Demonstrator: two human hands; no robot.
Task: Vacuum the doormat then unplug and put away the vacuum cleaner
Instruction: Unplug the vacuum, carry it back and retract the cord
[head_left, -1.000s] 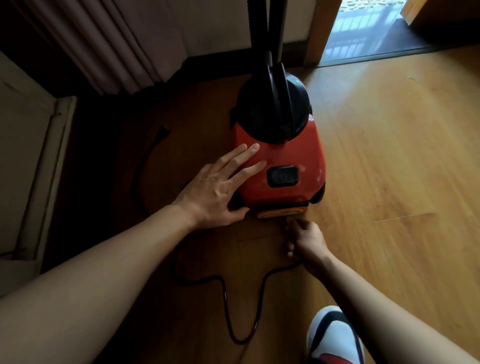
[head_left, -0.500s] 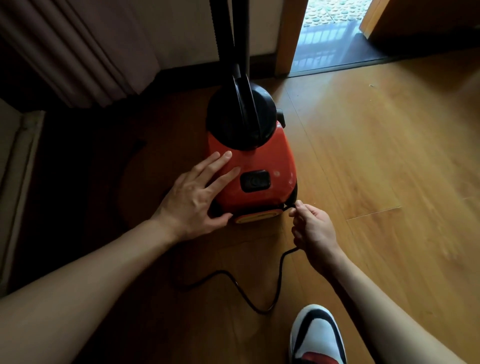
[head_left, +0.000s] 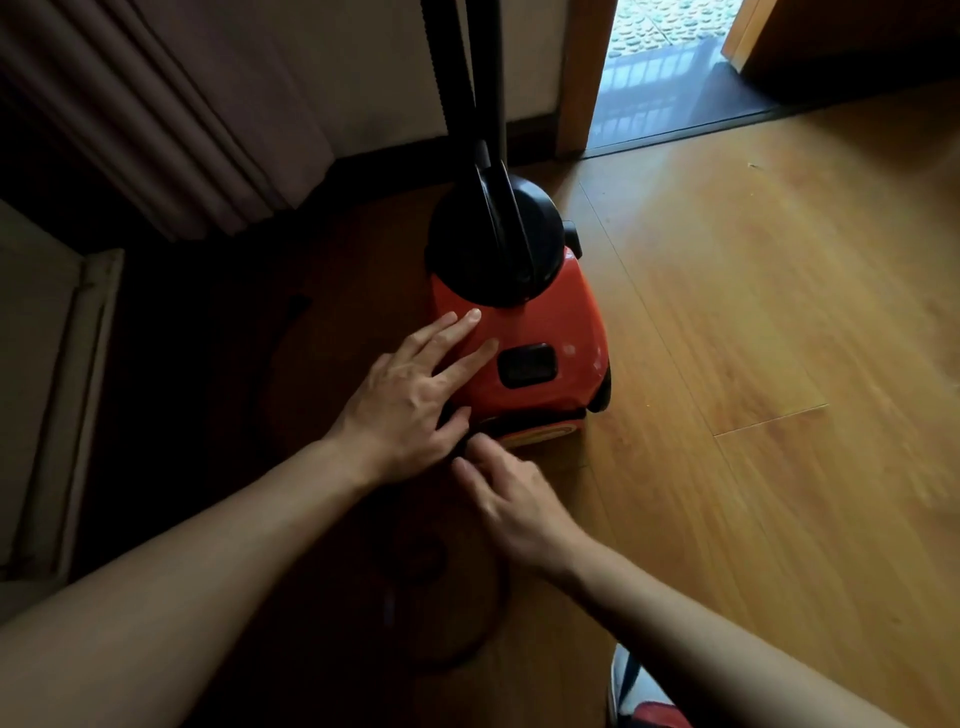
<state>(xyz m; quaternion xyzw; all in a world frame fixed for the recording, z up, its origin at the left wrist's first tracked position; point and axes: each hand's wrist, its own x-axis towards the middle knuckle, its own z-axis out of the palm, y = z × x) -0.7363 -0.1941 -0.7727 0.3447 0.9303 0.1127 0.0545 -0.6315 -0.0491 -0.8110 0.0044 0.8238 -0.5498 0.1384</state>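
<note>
A: Head view. Noted red vacuum cleaner (head_left: 540, 332) standing on wooden floor (head_left: 753, 338), close to the wall, black dome on top, black hose (head_left: 470, 78) rising out of frame. Black switch (head_left: 527, 365) on the red shell.

B: Left hand (head_left: 410, 400)?

A: Laid flat on the red shell, fingers spread and extended, thumb tucked at the lower rear edge. Nothing gripped, only pressed against the body.

B: Right hand (head_left: 511, 499)?

A: Seen just behind the rear lower edge of the vacuum, fingertips touching near the left thumb. Fingers curled loosely; blurred, so could not tell whether anything was pinched.

B: Cord?

A: Black cord (head_left: 467, 644) looped on the floor between the forearms, dim and hard to trace. End near the hands not resolved.

B: Surroundings?

A: Curtain (head_left: 171, 114) at upper left, doorway (head_left: 665, 88) at upper right, shoe (head_left: 636, 699) at bottom edge.
</note>
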